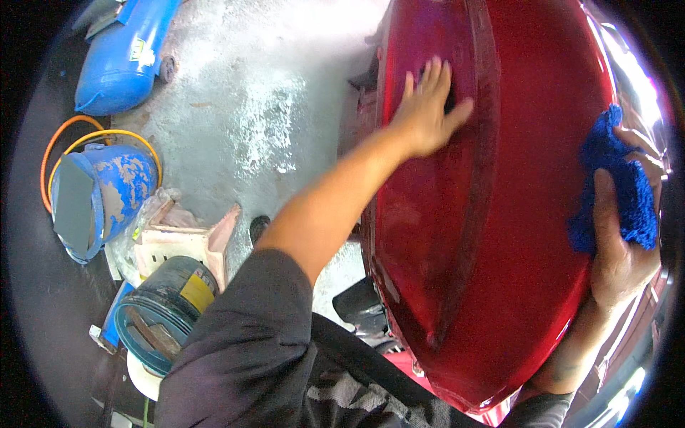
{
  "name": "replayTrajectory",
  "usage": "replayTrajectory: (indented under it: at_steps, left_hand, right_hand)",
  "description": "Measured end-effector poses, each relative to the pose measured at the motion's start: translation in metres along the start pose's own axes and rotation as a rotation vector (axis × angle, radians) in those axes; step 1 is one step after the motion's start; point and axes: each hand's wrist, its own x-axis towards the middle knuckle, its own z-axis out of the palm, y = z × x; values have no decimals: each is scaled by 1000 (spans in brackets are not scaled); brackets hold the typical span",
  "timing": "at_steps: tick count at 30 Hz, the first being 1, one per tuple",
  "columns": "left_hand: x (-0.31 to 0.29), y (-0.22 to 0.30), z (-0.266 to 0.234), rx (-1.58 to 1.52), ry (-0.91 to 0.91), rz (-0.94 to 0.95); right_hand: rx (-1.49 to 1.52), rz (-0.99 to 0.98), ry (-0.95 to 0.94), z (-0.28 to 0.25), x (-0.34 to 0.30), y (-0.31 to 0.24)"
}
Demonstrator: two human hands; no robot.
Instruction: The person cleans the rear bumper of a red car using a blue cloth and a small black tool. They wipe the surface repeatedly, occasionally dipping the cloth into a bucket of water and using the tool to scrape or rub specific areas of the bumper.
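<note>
A glossy red car panel point(531, 178), perhaps a hood, fills the right half of the head view, with a darker crease running along it. My left hand point(428, 114) is over its far left part, fingers spread, holding nothing; whether the palm presses on the paint I cannot tell. At the panel's right edge my right hand point(619, 264) grips a fluffy blue cloth point(606, 192), the thumb on top of it. The cloth lies against the red surface there.
On the left stand a blue compressor tank point(118, 68), a worn blue drum point(125, 182) with an orange hose point(48, 171) around it, a white plastic stool point(171, 246) and a dark bucket point(178, 282). Grey concrete floor point(214, 135) lies between these and the car.
</note>
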Motion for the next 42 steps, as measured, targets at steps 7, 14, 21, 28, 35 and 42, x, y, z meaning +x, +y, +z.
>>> replayTrajectory:
  at_steps: [7,14,21,28,35,42]
  left_hand:
    - [-132,47,11,-111,-200,48]
    - [-3,24,1,-113,60,-32]
    - [-68,39,13,-175,-96,13]
    - [-42,40,14,-189,-25,-47]
    - [2,31,-7,-223,22,-47]
    - [-82,49,11,-196,-143,20]
  right_hand:
    - [8,55,-14,5,-6,-1]
    - [25,-21,-53,0,-1,3]
    - [60,-4,-30,6,-1,18]
    - [28,-36,-32,6,-3,17]
    - [99,-88,-41,6,7,17]
    - [31,-78,-79,5,1,11]
